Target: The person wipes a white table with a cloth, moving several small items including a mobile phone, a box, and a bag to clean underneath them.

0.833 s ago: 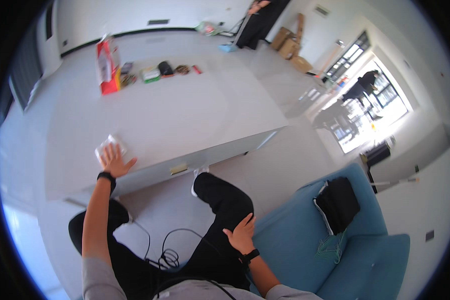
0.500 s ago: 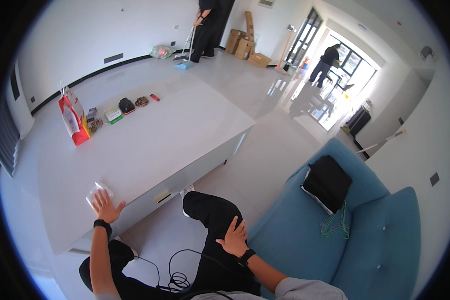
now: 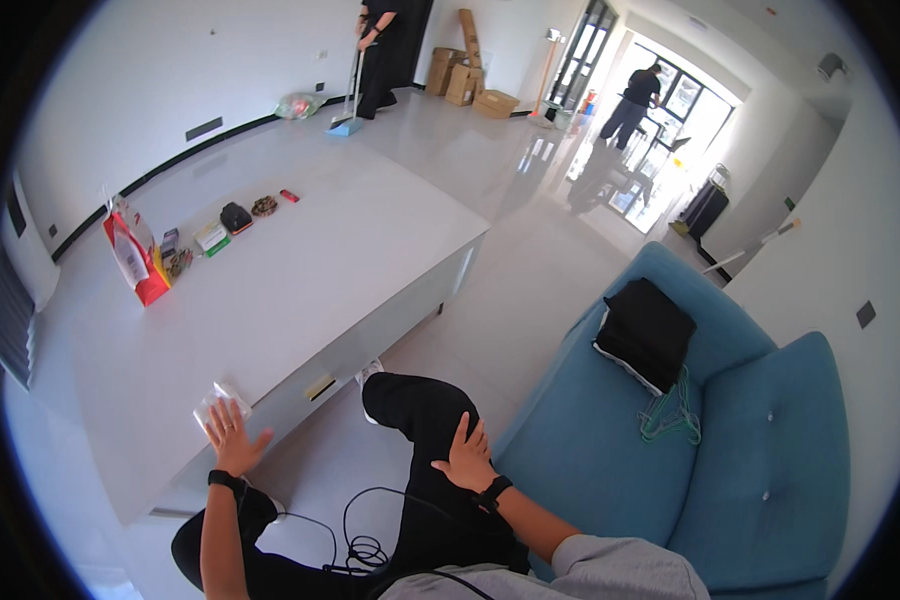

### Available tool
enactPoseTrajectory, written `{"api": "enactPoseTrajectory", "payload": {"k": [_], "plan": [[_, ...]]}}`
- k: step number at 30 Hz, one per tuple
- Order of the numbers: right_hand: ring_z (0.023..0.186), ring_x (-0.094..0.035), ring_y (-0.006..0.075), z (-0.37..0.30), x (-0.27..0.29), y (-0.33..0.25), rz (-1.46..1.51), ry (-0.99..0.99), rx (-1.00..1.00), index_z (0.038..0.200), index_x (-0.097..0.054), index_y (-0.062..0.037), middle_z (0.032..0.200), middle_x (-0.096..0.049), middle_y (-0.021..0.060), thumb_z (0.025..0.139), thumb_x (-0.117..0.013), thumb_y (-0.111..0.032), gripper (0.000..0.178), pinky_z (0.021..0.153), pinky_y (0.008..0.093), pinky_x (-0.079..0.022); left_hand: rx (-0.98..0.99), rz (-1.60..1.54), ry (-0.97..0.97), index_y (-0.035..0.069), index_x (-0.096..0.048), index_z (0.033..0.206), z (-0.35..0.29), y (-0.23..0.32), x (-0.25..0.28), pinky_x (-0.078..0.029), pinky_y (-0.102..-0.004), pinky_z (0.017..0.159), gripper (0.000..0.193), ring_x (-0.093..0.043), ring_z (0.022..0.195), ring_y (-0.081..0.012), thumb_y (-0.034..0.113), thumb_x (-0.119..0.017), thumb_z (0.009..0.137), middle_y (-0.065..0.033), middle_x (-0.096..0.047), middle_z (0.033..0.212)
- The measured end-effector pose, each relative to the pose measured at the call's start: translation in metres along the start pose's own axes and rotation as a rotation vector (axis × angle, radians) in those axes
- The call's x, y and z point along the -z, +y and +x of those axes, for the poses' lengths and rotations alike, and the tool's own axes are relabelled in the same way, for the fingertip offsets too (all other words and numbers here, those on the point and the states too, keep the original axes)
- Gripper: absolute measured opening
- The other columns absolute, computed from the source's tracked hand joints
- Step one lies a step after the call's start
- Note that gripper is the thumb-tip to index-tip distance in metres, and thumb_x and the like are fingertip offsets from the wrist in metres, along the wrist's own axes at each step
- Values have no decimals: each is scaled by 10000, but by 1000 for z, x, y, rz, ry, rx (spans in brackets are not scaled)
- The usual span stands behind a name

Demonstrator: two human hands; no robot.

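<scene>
My left hand lies flat with spread fingers at the near edge of the pale table. Under its fingertips is a white, crumpled, tissue-like piece, partly covered by the hand; whether it is a wipe, cloth or thin packet I cannot tell. My right hand rests on my right knee, fingers apart and holding nothing. Both wrists carry black bands.
A red and white paper bag stands at the table's far left, beside several small items including a black pouch. On my right is a blue sofa with folded black cloth and green hangers. Black cable coils near my legs.
My left hand and the white piece have slid rightward and nearer along the table's edge. My right hand stays on the knee. The person by the far windows has shifted posture.
</scene>
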State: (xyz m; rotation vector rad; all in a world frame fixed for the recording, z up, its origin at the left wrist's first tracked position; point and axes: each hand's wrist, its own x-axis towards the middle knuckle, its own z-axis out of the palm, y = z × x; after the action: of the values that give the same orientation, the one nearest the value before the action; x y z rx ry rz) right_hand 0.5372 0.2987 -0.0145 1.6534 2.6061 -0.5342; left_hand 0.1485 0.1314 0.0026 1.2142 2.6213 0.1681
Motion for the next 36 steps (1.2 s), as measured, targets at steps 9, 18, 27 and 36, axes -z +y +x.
{"api": "enactPoseTrajectory", "payload": {"k": [9,18,27,36], "plan": [[1233,-210,571,-4,4,2,56,-13,-1,1403,83,41,1349,-66,441,748,-718,-392,1122,988,615,-240,-42,47,-24,31,-20,1448,1,16,7,17,-600,1057,1069,55,1370,-447,668,-531,758,-236,36,1499],[1207,-247,580,1,7,-4,-11,-28,-44,1416,71,20,1345,-85,442,733,-724,-410,1133,951,632,-272,44,66,-94,54,2,1451,46,29,21,13,-614,1050,1091,96,1368,-436,696,-524,743,-215,61,1504],[1206,-259,585,2,15,2,41,-92,-93,1422,101,-13,1366,-51,437,746,-713,-407,1129,944,631,-281,89,6,-48,53,-25,1453,56,26,21,17,-620,1047,987,95,1385,-385,688,-422,811,-188,49,1514],[1236,-227,575,-2,10,7,120,-73,-33,1428,113,-46,1377,-51,428,763,-706,-377,1106,961,619,-275,139,113,3,25,-109,1445,34,-27,16,-12,-504,1105,907,-6,1397,-360,652,-380,848,-195,-47,1512]]}}
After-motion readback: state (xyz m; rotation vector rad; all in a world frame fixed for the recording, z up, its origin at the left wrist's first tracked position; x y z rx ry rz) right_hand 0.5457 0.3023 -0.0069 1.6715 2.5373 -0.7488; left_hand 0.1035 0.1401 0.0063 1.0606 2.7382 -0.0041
